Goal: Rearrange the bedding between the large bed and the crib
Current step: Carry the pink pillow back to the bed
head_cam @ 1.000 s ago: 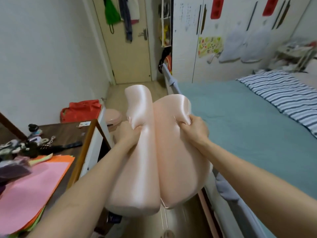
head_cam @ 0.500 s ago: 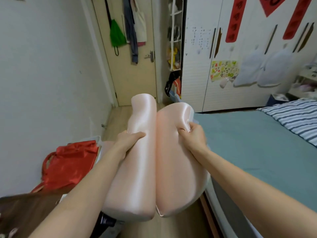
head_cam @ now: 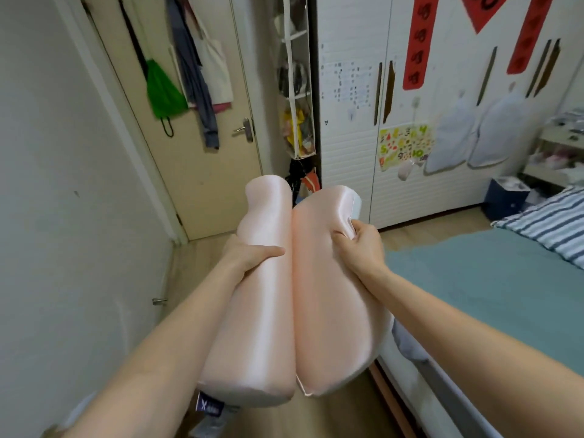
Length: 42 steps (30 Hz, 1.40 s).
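A pink satin pillow (head_cam: pixel 294 298) is held up in the middle of the frame, lengthwise away from the person, its two lobes side by side with a crease between them. The left hand (head_cam: pixel 249 254) has its grip around the left lobe, thumb lying across the top. The right hand (head_cam: pixel 360 245) is clenched on the right lobe's outer edge, bunching the cover. The pillow hangs over the wooden floor (head_cam: pixel 433 229), just beside the bed (head_cam: pixel 493 286), which fills the right of the frame under a teal sheet. A striped pillow (head_cam: pixel 550 226) lies on it at the right edge. A door (head_cam: pixel 202 172) with hanging bags stands upper left, a white wardrobe (head_cam: pixel 347 159) upper right
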Available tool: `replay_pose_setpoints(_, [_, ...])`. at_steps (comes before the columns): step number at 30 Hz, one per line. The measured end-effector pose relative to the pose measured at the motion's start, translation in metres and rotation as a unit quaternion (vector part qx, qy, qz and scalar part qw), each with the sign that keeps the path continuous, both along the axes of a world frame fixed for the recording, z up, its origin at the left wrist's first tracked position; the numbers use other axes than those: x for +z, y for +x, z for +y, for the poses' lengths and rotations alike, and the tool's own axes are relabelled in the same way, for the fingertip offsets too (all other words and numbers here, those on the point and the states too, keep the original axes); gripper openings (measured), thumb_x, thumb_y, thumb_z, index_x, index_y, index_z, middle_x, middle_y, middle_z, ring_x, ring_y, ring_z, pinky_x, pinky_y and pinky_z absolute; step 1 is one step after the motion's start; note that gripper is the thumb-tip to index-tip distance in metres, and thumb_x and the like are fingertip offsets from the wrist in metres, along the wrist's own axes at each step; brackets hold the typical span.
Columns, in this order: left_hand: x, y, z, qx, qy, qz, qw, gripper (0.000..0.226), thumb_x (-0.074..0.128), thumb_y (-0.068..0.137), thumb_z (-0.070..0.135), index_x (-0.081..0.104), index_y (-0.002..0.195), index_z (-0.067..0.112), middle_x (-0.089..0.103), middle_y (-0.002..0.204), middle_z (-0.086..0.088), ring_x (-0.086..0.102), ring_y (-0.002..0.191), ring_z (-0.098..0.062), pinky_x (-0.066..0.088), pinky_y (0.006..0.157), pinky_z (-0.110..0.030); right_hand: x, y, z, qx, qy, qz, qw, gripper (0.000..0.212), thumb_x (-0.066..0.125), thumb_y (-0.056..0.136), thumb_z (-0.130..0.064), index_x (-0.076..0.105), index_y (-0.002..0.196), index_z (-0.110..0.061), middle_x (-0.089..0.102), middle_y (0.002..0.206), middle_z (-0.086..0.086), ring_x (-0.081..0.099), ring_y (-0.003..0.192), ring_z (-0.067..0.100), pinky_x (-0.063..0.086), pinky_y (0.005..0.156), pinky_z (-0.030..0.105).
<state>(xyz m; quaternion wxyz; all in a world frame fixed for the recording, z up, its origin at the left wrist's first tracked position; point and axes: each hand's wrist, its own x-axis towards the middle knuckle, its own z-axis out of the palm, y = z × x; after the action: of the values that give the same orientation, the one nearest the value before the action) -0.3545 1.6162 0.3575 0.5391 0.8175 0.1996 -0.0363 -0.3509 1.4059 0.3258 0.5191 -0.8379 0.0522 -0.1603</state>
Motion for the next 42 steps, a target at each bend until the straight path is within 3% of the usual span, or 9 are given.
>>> replay_pose_setpoints(7, [-0.004, 0.234, 0.007, -0.005, 0.112, -0.012, 0.994, 0.115, 0.085, 0.055, 0.047, 0.02, 0.145, 0.015, 0.04, 0.143, -0.003, 0.048, 0.123, -0.029, 0.044, 0.099, -0.041, -0.006, 0.227, 0.011, 0.013, 0.08, 0.0, 0.997, 0.021, 0.054, 0.08, -0.012, 0.05, 0.069, 0.005, 0.045, 0.058, 0.005, 0.042, 0.055, 0.016, 0.034, 0.049, 0.026])
replay_pose_setpoints(10, [0.002, 0.317, 0.012, -0.004, 0.117, -0.009, 0.993, 0.108, 0.085, 0.06, 0.042, 0.023, 0.144, 0.014, 0.041, 0.142, -0.004, 0.048, 0.123, -0.028, 0.043, 0.092, -0.035, -0.001, 0.31, 0.017, 0.011, 0.068, 0.011, 0.998, 0.024, 0.055, 0.078, -0.02, 0.057, 0.079, 0.004, 0.056, 0.062, 0.007, 0.054, 0.059, 0.022, 0.044, 0.055, 0.029])
replay_pose_setpoints(17, [0.001, 0.508, 0.028, -0.022, 0.159, -0.043, 0.986, 0.108, 0.084, 0.058, 0.046, 0.026, 0.143, 0.014, 0.043, 0.141, -0.004, 0.046, 0.125, -0.028, 0.044, 0.096, -0.038, 0.0, 0.498, 0.026, -0.004, 0.026, 0.015, 1.0, 0.026, 0.054, 0.073, -0.032, 0.064, 0.081, -0.01, 0.069, 0.074, 0.009, 0.066, 0.071, 0.027, 0.056, 0.068, 0.041])
replay_pose_setpoints(22, [-0.028, 0.654, 0.023, -0.099, 0.121, -0.034, 0.987, 0.117, 0.084, 0.044, 0.054, 0.032, 0.142, 0.018, 0.048, 0.138, -0.002, 0.052, 0.119, -0.025, 0.047, 0.094, -0.035, -0.013, 0.621, 0.012, -0.051, -0.03, 0.006, 0.998, 0.023, 0.056, 0.078, -0.031, 0.066, 0.086, -0.012, 0.068, 0.076, 0.005, 0.064, 0.074, 0.025, 0.052, 0.07, 0.037])
replay_pose_setpoints(26, [-0.047, 0.768, -0.01, -0.162, 0.074, -0.027, 0.984, 0.112, 0.087, 0.059, 0.041, 0.024, 0.146, 0.01, 0.042, 0.143, -0.007, 0.048, 0.124, -0.027, 0.046, 0.097, -0.036, -0.014, 0.71, -0.009, -0.115, -0.089, 0.001, 0.989, 0.026, 0.056, 0.079, -0.03, 0.056, 0.075, -0.004, 0.059, 0.066, 0.015, 0.057, 0.064, 0.031, 0.047, 0.065, 0.044])
replay_pose_setpoints(31, [-0.05, 0.875, -0.082, -0.261, 0.079, -0.023, 0.962, 0.12, 0.085, 0.061, 0.043, 0.012, 0.15, 0.009, 0.037, 0.147, -0.011, 0.043, 0.13, -0.032, 0.042, 0.104, -0.042, -0.008, 0.762, -0.054, -0.239, -0.177, 0.03, 0.954, 0.025, 0.054, 0.087, -0.024, 0.053, 0.081, 0.0, 0.057, 0.072, 0.015, 0.051, 0.07, 0.031, 0.038, 0.062, 0.039])
replay_pose_setpoints(36, [-0.06, 0.934, -0.192, -0.386, 0.068, -0.041, 0.919, 0.114, 0.086, 0.06, 0.042, 0.019, 0.146, 0.009, 0.042, 0.144, -0.008, 0.047, 0.126, -0.03, 0.044, 0.1, -0.036, -0.016, 0.776, -0.134, -0.374, -0.205, 0.071, 0.902, 0.024, 0.057, 0.085, -0.023, 0.043, 0.071, -0.009, 0.047, 0.065, 0.004, 0.044, 0.067, 0.027, 0.025, 0.055, 0.034])
replay_pose_setpoints(41, [-0.118, 0.995, -0.329, -0.487, 0.028, -0.012, 0.873, 0.141, 0.085, 0.021, 0.065, 0.034, 0.143, 0.016, 0.05, 0.14, -0.004, 0.054, 0.122, -0.021, 0.047, 0.101, -0.038, -0.028, 0.799, -0.225, -0.45, -0.225, 0.09, 0.859, 0.03, 0.057, 0.082, -0.018, 0.032, 0.065, -0.012, 0.043, 0.06, 0.004, 0.048, 0.066, 0.032, 0.033, 0.057, 0.037])
replay_pose_setpoints(42, [-0.112, 0.997, -0.347, -0.503, 0.03, 0.006, 0.864, 0.134, 0.086, 0.027, 0.061, 0.037, 0.142, 0.014, 0.051, 0.139, -0.005, 0.054, 0.122, -0.021, 0.049, 0.099, -0.039, -0.03, 0.808, -0.244, -0.453, -0.235, 0.097, 0.855, 0.031, 0.056, 0.082, -0.018, 0.031, 0.065, -0.013, 0.042, 0.059, 0.003, 0.049, 0.066, 0.033, 0.035, 0.057, 0.038])
